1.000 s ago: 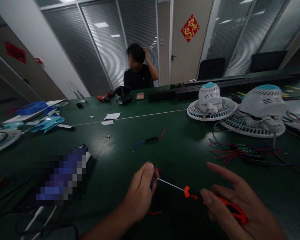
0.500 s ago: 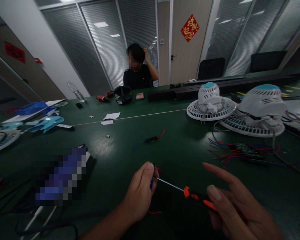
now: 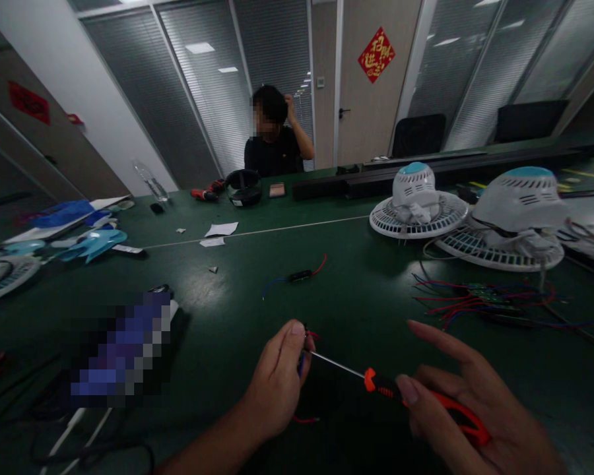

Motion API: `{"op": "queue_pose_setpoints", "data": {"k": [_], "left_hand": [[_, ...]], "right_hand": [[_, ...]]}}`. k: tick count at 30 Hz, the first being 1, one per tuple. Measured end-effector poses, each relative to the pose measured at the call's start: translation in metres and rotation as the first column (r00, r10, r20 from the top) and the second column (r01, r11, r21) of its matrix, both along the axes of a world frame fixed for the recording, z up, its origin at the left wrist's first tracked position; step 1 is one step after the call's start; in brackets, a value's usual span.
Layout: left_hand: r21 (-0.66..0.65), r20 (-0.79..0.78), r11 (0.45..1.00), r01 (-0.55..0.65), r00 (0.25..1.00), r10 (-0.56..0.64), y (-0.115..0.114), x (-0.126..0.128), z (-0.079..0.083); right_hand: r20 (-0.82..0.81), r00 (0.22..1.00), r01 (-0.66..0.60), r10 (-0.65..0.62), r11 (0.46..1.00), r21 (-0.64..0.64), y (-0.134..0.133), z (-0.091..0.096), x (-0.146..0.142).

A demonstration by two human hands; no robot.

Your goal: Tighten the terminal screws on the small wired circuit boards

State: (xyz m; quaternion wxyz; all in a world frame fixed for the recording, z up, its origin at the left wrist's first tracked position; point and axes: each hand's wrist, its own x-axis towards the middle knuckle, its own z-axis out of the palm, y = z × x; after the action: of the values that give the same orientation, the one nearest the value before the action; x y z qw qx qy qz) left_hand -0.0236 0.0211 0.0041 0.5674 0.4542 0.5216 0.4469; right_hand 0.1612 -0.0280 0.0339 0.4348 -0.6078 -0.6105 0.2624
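My left hand (image 3: 278, 373) pinches a small dark part (image 3: 307, 334) with red and blue wires, mostly hidden by the thumb and fingers. A red wire end (image 3: 307, 419) pokes out below that hand. In my right hand (image 3: 475, 396) is a screwdriver (image 3: 376, 382) with an orange and black handle, held between thumb and fingers while the index finger stretches forward. The metal shaft points left, and its tip meets the part at my left fingertips; the exact contact is too small to make out. Beyond my hands lies a small black module (image 3: 300, 276) with one red and one blue wire.
Several circuit boards with red and blue wires (image 3: 485, 293) lie at right, before two white fan housings (image 3: 505, 218). A pixelated blue object (image 3: 123, 349) sits at left near cables. Blue fan blades (image 3: 94, 244) lie farther left. Across the green table (image 3: 237, 297) sits a person (image 3: 274, 142).
My right thumb and fingers have shifted along the screwdriver handle, so its rear end now shows. The left hand and the part in it look unmoved.
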Motion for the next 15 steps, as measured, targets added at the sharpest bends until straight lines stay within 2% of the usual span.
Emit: {"op": "queue_pose_setpoints", "data": {"k": [9, 15], "left_hand": [[-0.012, -0.005, 1.0, 0.0, 1.0, 0.0, 0.0, 0.0007, -0.0008], [-0.004, -0.006, 1.0, 0.011, 1.0, -0.011, 0.0012, -0.0003, -0.0034]], "right_hand": [[0.01, 1.0, -0.011, 0.01, 0.999, 0.049, 0.0022, -0.0018, 0.003], [0.022, 1.0, 0.021, -0.021, 1.0, -0.008, -0.0001, 0.0041, -0.0016]]}}
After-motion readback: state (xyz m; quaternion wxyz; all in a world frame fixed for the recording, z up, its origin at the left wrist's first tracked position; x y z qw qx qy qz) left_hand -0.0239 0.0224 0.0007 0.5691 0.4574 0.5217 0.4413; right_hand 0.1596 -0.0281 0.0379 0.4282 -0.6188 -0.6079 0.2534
